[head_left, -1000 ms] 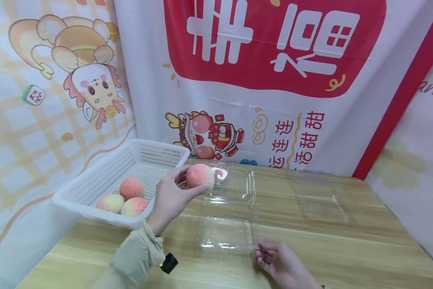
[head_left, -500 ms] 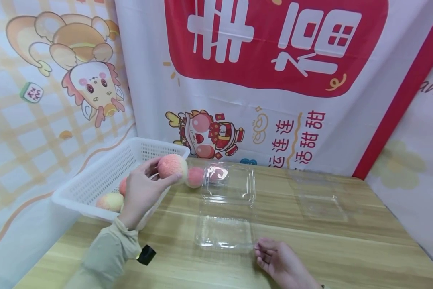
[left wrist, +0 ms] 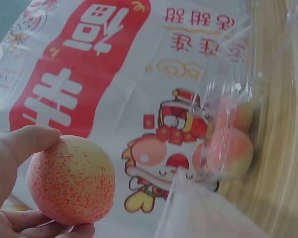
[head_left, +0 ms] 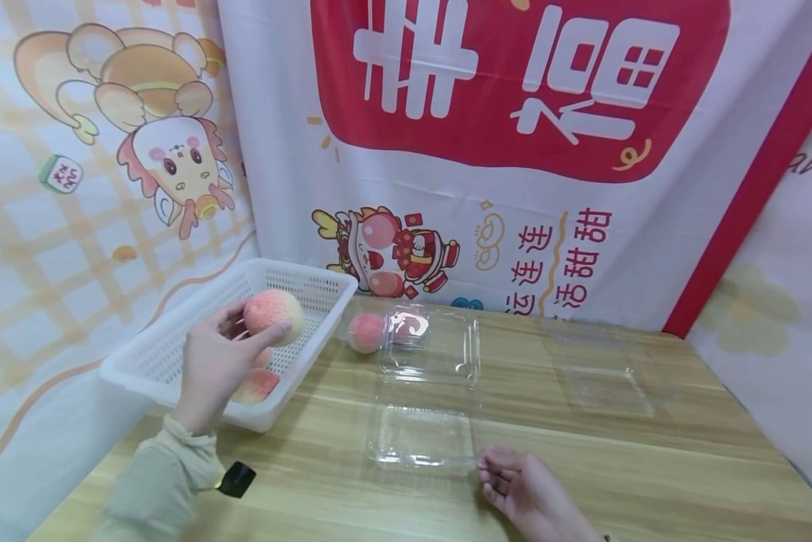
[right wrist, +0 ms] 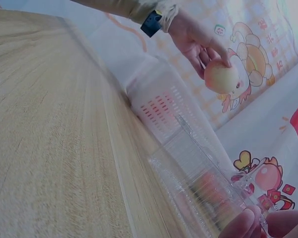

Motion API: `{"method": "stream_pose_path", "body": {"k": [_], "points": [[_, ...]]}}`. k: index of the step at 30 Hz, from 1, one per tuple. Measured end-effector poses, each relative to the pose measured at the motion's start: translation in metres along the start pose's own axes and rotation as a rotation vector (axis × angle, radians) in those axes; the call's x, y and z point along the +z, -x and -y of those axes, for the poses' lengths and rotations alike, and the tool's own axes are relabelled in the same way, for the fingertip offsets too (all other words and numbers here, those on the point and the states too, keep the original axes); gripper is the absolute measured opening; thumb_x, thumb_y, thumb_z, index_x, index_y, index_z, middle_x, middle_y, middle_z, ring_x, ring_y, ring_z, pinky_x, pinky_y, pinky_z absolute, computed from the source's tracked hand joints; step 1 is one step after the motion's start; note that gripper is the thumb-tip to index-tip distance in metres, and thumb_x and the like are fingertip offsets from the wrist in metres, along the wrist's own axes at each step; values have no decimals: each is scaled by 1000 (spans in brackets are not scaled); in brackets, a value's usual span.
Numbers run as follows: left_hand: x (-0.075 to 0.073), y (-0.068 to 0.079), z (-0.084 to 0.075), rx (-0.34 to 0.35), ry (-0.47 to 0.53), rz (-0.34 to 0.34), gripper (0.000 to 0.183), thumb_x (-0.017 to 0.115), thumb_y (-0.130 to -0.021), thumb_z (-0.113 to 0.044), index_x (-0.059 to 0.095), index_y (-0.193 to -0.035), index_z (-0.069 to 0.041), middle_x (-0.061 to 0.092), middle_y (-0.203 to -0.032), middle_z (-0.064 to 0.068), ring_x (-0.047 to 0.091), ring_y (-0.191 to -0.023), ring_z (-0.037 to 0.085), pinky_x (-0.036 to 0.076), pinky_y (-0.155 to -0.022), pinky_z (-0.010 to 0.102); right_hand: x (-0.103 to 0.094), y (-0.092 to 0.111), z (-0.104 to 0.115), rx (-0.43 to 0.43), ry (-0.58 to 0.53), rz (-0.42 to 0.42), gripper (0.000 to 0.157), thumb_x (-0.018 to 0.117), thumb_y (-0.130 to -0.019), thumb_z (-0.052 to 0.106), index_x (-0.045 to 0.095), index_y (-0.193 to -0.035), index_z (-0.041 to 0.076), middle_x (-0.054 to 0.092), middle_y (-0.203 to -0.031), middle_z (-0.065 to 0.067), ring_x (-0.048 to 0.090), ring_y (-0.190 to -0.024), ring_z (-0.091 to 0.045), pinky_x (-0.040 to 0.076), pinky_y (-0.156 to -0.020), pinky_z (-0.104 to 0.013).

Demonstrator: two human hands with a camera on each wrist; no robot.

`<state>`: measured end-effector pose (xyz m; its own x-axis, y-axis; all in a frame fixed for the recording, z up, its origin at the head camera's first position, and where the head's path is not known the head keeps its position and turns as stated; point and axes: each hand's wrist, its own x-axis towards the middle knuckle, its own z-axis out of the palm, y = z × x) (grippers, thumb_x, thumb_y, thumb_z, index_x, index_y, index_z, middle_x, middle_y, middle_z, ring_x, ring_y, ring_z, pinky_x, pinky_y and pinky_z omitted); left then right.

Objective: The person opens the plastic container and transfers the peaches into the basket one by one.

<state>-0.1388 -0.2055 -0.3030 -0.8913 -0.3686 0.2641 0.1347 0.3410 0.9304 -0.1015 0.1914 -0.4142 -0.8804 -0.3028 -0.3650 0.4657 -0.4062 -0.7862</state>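
My left hand [head_left: 219, 354] grips a pink and cream peach [head_left: 273, 316] between thumb and fingers, raised over the white perforated basket [head_left: 260, 418]. In the left wrist view the peach [left wrist: 72, 181] shows red speckles and a paler top. More peaches [head_left: 260, 385] lie in the basket, partly hidden by the hand. At the table's front, my right hand [head_left: 524, 485] pinches the near right corner of an opened clear plastic clamshell box [head_left: 422, 436]. The right wrist view has its fingertips [right wrist: 241, 225] on the box's edge.
Two peaches [head_left: 367, 333] sit at the back of the wooden table [head_left: 683, 467], one seen through the raised clear lid [head_left: 439, 350]. A second clear box [head_left: 609, 388] stands at the right. Printed cloth [head_left: 277, 150] hangs behind and along both sides.
My left hand has carried the peach leftward from beside the clear lid to over the basket, uncovering the peaches behind the box. The right hand has stayed at the box's corner.
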Motion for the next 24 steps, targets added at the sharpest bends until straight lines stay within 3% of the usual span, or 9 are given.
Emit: {"method": "stream_pose_path", "body": {"k": [4, 11, 24], "points": [[-13, -2, 12, -11, -95, -61, 84, 85, -74, -45, 52, -141, -7, 59, -132, 13, 57, -117, 25, 52, -84, 17, 0, 0, 0, 2, 0, 5, 16, 55, -96, 5, 51, -110, -2, 60, -96, -8, 56, -86, -15, 48, -82, -24], [-29, -4, 32, -22, -241, -114, 90, 82, -75, -50, 48, -144, -5, 56, -134, 19, 55, -120, 31, 48, -98, 46, 0, 0, 1, 3, 8, 19, 13, 55, -96, 6, 53, -108, 0, 60, -97, -8, 55, -87, -15, 48, -82, -24], [-40, -7, 55, -6, -273, -118, 90, 84, -74, -50, 50, -142, -2, 56, -133, 22, 55, -119, 35, 50, -95, 45, 0, -1, 0, 10, 2, 18, 14, 54, -97, 6, 53, -108, 0, 60, -96, -8, 55, -87, -15, 48, -82, -24]]}}
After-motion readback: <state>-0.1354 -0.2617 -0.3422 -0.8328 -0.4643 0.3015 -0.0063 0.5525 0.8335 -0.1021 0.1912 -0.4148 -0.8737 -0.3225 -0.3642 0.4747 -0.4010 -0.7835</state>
